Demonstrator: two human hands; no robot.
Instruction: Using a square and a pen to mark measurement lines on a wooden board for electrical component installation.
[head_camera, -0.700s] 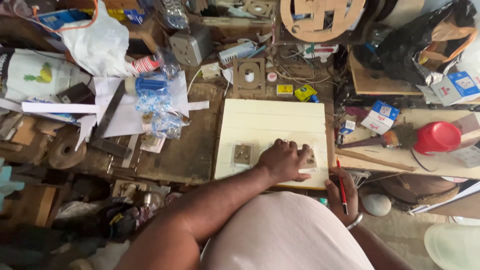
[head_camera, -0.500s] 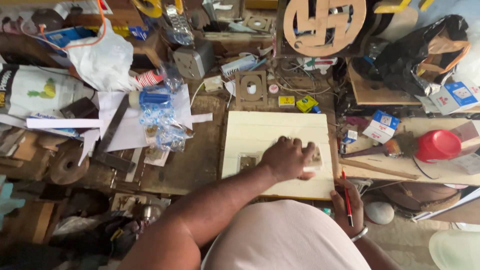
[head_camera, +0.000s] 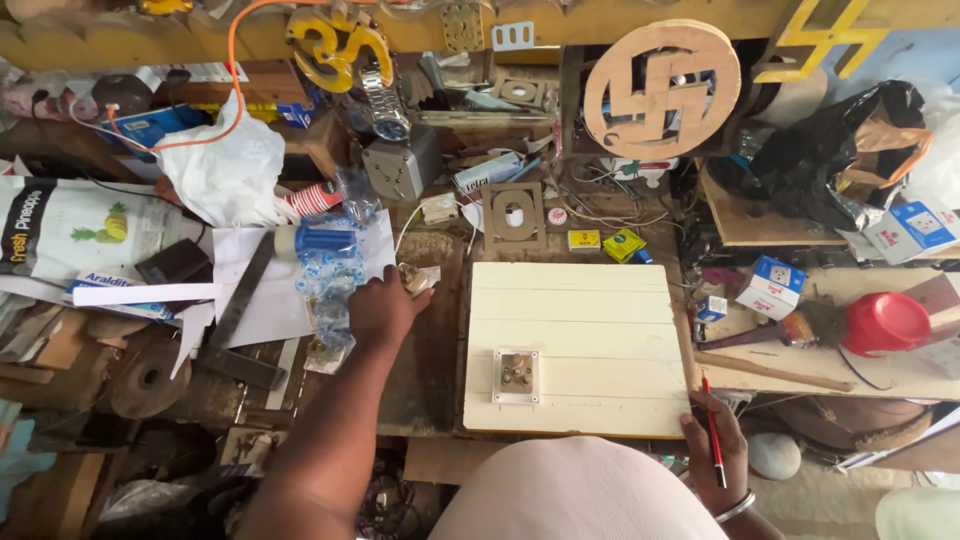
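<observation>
Clutter covers the left of our bench (head_camera: 430, 380): a white plastic bag (head_camera: 225, 170), loose paper sheets (head_camera: 270, 290) and a clear packet of small blue parts (head_camera: 325, 280) lying just left of our left hand (head_camera: 380, 310). That hand reaches up and away from us, its fingers curled around a small pale fitting (head_camera: 415, 278) at the fingertips; we judge it pinched there, though the grip itself is partly hidden by the knuckles. The fitting sits on the bare wood between the packet and the cream board (head_camera: 580, 310), just off the board's top left corner.

Right of the left hand, the cream board lies flat with its long side running across us. A square switch plate (head_camera: 516, 375) rests on its lower left part, nearer the left hand than the right, and down and to the right of the fitting.

Further right, our right hand (head_camera: 715, 450) rests at the board's lower right corner, closed on a red pencil (head_camera: 712, 430) that points up along the board's edge. A red lid (head_camera: 885, 322) sits well beyond.
</observation>
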